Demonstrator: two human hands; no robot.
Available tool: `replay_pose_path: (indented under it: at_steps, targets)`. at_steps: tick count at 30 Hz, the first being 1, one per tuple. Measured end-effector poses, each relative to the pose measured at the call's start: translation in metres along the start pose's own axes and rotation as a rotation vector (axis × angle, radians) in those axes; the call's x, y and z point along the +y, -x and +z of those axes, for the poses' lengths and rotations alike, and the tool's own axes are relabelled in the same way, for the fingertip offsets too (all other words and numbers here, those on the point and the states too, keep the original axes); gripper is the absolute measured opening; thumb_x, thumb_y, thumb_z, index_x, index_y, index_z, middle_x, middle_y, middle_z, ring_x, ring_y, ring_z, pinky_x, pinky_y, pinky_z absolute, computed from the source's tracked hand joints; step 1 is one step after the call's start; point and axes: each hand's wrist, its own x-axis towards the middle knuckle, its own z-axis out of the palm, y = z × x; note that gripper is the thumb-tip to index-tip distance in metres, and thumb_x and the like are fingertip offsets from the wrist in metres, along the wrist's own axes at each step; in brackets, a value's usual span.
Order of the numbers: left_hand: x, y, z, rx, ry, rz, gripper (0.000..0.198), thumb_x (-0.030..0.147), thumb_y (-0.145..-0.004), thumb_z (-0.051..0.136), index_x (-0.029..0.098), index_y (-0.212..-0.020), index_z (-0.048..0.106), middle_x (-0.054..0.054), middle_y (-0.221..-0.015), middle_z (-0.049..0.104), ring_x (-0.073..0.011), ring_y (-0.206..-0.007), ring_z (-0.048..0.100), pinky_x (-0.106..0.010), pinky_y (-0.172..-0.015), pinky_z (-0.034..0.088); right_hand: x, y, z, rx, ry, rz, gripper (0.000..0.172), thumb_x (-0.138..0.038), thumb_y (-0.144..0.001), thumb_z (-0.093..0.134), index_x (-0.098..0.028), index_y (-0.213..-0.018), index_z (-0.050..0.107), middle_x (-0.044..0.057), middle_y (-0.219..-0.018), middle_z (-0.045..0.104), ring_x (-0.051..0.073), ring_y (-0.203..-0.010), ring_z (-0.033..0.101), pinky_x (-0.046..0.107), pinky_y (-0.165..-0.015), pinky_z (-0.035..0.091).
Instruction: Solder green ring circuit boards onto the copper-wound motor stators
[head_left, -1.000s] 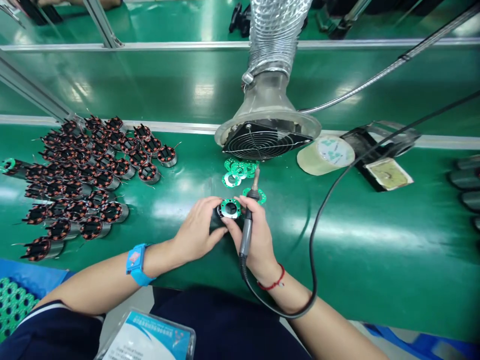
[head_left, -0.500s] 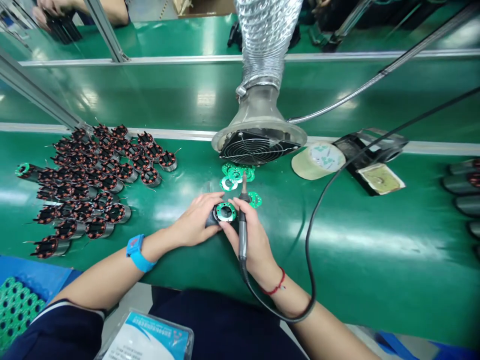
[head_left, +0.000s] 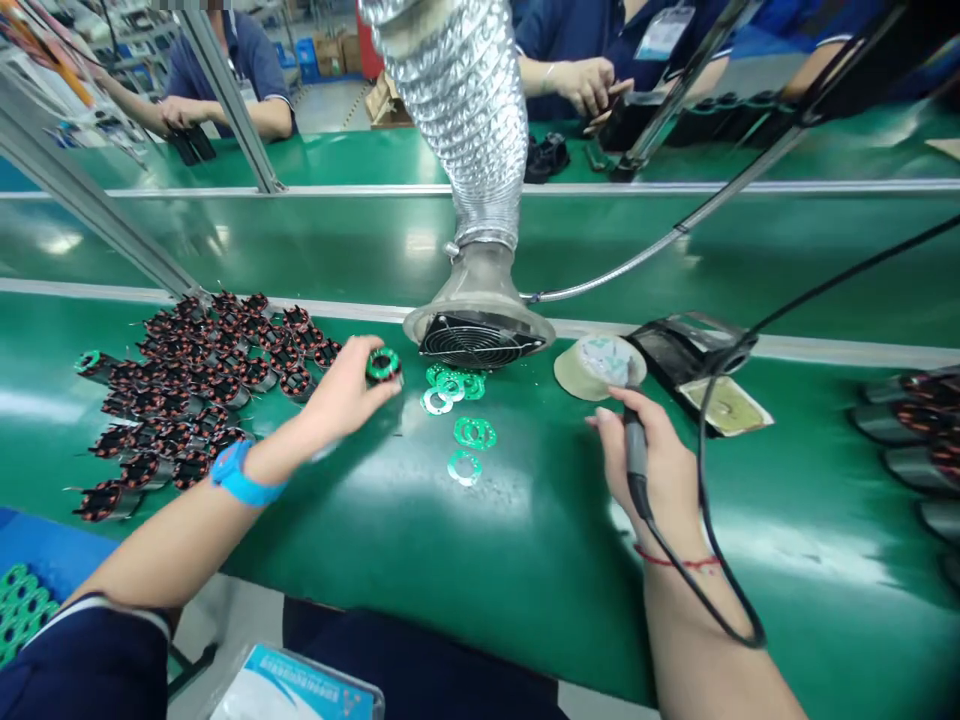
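My left hand (head_left: 346,392) is closed around a motor stator (head_left: 384,366) with a green ring board on its top, beside the group of wound stators. In my right hand (head_left: 660,465) is a soldering iron (head_left: 636,450), its cable looping down over my wrist. The iron's front end reaches over a round pale yellow block (head_left: 592,368) with a whitish top; its tip is hard to make out there. Between my hands lie loose green ring boards (head_left: 475,433), with more ring boards (head_left: 446,388) under the fan hood.
Many copper-wound stators (head_left: 202,390) crowd the left side. A fume extractor hood (head_left: 480,335) hangs low at the centre. Right of the block stands an iron holder with a sponge (head_left: 727,403). Dark stators (head_left: 911,420) line the right edge. Co-workers sit across the bench.
My hands have parted. The left carried the stator left and away from me; the right took the soldering iron right, over to the yellow block. The view has tilted up.
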Motion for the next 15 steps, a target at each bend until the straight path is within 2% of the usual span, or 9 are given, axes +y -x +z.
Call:
replay_pose_path:
  at_steps: [1, 3, 5, 8, 10, 12, 15]
  targets:
    - [-0.003, -0.020, -0.002, 0.049, -0.020, -0.030, 0.055, 0.025, -0.080, 0.069, 0.010, -0.128, 0.046, -0.016, -0.126, 0.054, -0.0277, -0.120, 0.053, -0.044, -0.107, 0.042, -0.001, 0.002, 0.001, 0.024, -0.007, -0.016, 0.045, -0.052, -0.090, 0.048, -0.021, -0.121, 0.059, 0.012, -0.093, 0.075, 0.030, -0.085, 0.072, 0.042, -0.075, 0.054]
    - [-0.010, -0.062, -0.002, 0.064, -0.071, -0.089, 0.054, 0.023, -0.081, 0.068, 0.011, -0.130, 0.048, -0.015, -0.127, 0.054, -0.0272, -0.121, 0.052, -0.042, -0.108, 0.040, -0.004, 0.008, 0.003, 0.038, -0.031, -0.068, 0.046, -0.053, -0.091, 0.047, -0.020, -0.121, 0.059, 0.013, -0.096, 0.076, 0.029, -0.088, 0.072, 0.042, -0.077, 0.055]
    - [-0.015, -0.103, 0.006, 0.064, -0.118, -0.207, 0.050, 0.021, -0.082, 0.067, 0.013, -0.128, 0.051, -0.014, -0.126, 0.053, -0.0263, -0.120, 0.053, -0.039, -0.108, 0.040, -0.005, 0.012, 0.004, 0.020, -0.077, -0.120, 0.046, -0.052, -0.092, 0.045, -0.020, -0.123, 0.058, 0.011, -0.096, 0.077, 0.027, -0.087, 0.074, 0.040, -0.078, 0.056]
    - [-0.020, -0.148, 0.019, 0.083, -0.143, -0.253, 0.052, 0.020, -0.084, 0.064, 0.008, -0.132, 0.048, -0.021, -0.131, 0.049, -0.0285, -0.123, 0.052, -0.038, -0.106, 0.040, -0.003, 0.010, 0.004, -0.024, -0.155, -0.157, 0.047, -0.048, -0.093, 0.044, -0.019, -0.130, 0.053, 0.007, -0.087, 0.078, 0.022, -0.076, 0.075, 0.035, -0.072, 0.059]
    - [-0.023, -0.164, 0.022, 0.041, -0.155, -0.250, 0.053, 0.019, -0.083, 0.063, 0.007, -0.132, 0.048, -0.022, -0.129, 0.054, -0.0289, -0.120, 0.056, -0.037, -0.104, 0.042, 0.000, 0.008, 0.002, -0.025, -0.177, -0.149, 0.047, -0.047, -0.093, 0.044, -0.019, -0.130, 0.052, 0.006, -0.081, 0.078, 0.021, -0.071, 0.075, 0.033, -0.068, 0.059]
    - [-0.027, -0.168, 0.014, -0.011, -0.182, -0.246, 0.058, 0.020, -0.080, 0.066, 0.006, -0.134, 0.048, -0.021, -0.128, 0.057, -0.0294, -0.118, 0.057, -0.036, -0.102, 0.043, 0.002, 0.006, -0.001, 0.008, -0.192, -0.126, 0.046, -0.047, -0.093, 0.045, -0.019, -0.128, 0.053, 0.006, -0.080, 0.077, 0.022, -0.070, 0.075, 0.033, -0.066, 0.059]
    - [-0.035, -0.150, -0.015, -0.041, -0.253, -0.237, 0.062, 0.025, -0.082, 0.064, 0.004, -0.137, 0.045, -0.022, -0.132, 0.054, -0.0287, -0.122, 0.054, -0.036, -0.104, 0.042, 0.001, 0.008, -0.004, 0.074, -0.227, -0.094, 0.045, -0.049, -0.093, 0.045, -0.019, -0.124, 0.055, 0.006, -0.081, 0.077, 0.023, -0.071, 0.075, 0.035, -0.070, 0.059]
